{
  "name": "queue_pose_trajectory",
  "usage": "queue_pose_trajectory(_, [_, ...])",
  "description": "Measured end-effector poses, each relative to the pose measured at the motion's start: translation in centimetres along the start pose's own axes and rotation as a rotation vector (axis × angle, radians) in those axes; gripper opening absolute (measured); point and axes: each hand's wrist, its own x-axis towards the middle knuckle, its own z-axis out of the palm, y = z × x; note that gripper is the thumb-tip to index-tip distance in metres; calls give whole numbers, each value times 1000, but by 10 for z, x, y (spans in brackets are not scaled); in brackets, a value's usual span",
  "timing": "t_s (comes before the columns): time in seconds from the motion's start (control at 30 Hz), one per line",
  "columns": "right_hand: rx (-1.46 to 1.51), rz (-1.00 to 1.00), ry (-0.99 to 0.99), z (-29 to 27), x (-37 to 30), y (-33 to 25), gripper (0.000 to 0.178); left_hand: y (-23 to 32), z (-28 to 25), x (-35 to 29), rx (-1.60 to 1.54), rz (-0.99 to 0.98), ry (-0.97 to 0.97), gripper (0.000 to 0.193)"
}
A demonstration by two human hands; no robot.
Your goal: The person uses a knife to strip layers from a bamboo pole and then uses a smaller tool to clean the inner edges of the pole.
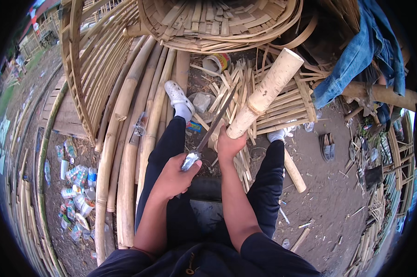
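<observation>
The left hand's (172,179) fingers are curled closed around the handle of the knife (215,121), its blade slanting up rightward. The right hand's (230,147) fingers wrap the near end of the bamboo (264,94), which tilts up to the right above the strips. Its far fingertips are hidden; the blade's tip blends into the strips (241,76).

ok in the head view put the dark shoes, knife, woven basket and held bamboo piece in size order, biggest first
1. Woven basket
2. Held bamboo piece
3. Knife and dark shoes, unranked: the knife looks longer but thin
</observation>
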Motion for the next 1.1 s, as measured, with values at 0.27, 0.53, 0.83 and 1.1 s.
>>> queue_pose_trajectory(0.27, [21,2,-11,1,-1,-4,52,-3,-4,2,38,21,2,25])
queue_pose_trajectory(0.53, [-8,51,-93,-3,9,-2,43,14,-4,2,274,12,51,23])
queue_pose_trajectory(0.83, [-237,46,-401,-41,45,-9,41,15,-23,28,1004,120,144,32])
queue_pose_trajectory(1.1, [-449,0,-633,-129,66,-64,40,53,-45,43,1030,-139,162,50])
